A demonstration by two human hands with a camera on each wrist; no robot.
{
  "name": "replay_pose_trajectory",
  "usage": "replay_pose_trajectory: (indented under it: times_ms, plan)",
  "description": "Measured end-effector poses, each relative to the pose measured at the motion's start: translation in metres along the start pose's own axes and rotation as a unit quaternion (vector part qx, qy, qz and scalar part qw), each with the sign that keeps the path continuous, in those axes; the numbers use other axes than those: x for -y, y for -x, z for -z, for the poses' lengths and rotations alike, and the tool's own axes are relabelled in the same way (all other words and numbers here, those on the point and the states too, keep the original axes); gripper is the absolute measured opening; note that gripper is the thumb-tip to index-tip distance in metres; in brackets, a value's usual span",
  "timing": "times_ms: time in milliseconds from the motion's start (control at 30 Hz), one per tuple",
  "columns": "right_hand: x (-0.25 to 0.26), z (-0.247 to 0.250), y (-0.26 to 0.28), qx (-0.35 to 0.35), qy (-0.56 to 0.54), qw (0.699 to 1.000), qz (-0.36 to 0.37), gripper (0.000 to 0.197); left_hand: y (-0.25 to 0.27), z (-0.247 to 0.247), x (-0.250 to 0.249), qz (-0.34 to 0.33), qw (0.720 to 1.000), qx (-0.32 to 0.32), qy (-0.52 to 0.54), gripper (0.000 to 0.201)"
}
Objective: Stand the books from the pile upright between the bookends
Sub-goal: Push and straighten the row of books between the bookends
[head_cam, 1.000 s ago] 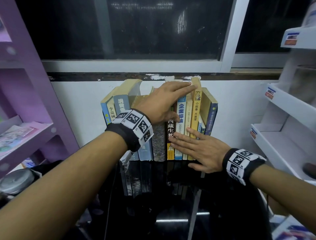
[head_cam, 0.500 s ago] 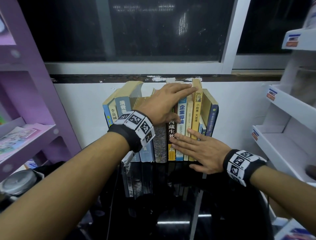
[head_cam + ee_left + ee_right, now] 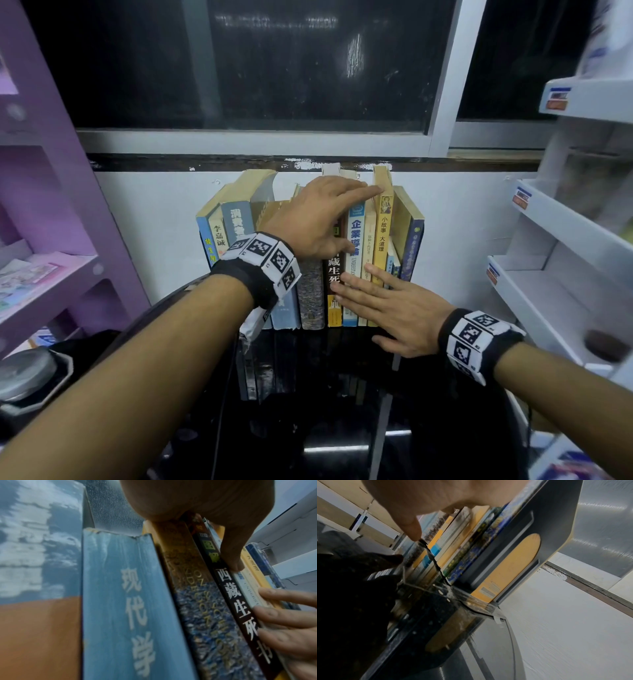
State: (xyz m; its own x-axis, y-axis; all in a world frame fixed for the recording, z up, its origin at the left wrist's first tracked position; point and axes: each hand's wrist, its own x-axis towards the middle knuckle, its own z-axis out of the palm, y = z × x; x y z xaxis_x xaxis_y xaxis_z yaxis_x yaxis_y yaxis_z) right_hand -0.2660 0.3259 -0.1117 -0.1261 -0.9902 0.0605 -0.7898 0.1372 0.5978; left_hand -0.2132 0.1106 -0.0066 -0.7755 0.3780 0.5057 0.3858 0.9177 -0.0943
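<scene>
A row of books (image 3: 383, 236) stands upright on the black glossy table (image 3: 335, 411), against the white wall under the window. My left hand (image 3: 318, 219) lies flat over the tops of the middle books, fingers stretched toward the tall yellow book (image 3: 383, 192) and thumb down on the spines. My right hand (image 3: 387, 301) presses its straight fingers flat against the lower spines. The left wrist view shows the black book (image 3: 240, 608) and the blue book (image 3: 126, 608) close up. A grey bookend (image 3: 522, 545) closes the row's right end in the right wrist view.
A purple shelf unit (image 3: 44, 219) stands at the left with papers on it. White shelves (image 3: 561, 260) rise at the right. A dark round object (image 3: 27, 373) sits at the table's left edge. The table surface in front of the books reflects them.
Both hands stay on the books in nearly the same pose. The view has shifted slightly; the books look a little more squared up.
</scene>
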Motion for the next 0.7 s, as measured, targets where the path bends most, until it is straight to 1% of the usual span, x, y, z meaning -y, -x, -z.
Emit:
replay_pose_trajectory:
  times_ms: [67,133,267,400,467,567,633,700]
  plan:
    - [0.005,0.004,0.0,-0.005,-0.005,1.0,0.002,0.085,0.001,0.001,-0.002,0.007,1.0,-0.003,0.002,0.094]
    - [0.013,0.008,-0.003,-0.014,-0.005,1.0,0.021,0.084,0.001,0.003,-0.005,0.022,1.0,-0.001,0.018,0.089]
    - [0.025,0.016,-0.022,-0.032,-0.015,0.998,0.046,0.084,0.001,0.01,-0.01,0.047,0.997,0.003,0.065,0.073]
    - [0.034,0.017,-0.046,-0.027,-0.008,0.998,0.057,0.084,0.003,0.02,-0.005,0.032,0.997,-0.01,0.071,0.061]
    - [0.036,0.014,-0.054,-0.019,-0.006,0.999,0.047,0.085,0.008,0.025,0.001,0.043,0.996,-0.012,0.077,0.059]
    - [0.035,0.009,-0.06,-0.011,-0.002,1.0,0.029,0.086,0.019,0.022,0.011,0.076,0.991,0.034,0.101,0.065]
    - [0.033,0.006,-0.061,-0.01,0.001,0.999,0.031,0.087,0.025,0.017,0.015,0.079,0.987,0.054,0.129,0.07]
    - [0.031,0.004,-0.063,-0.013,0.006,0.999,0.033,0.086,0.025,0.014,0.018,0.074,0.986,0.051,0.143,0.068]
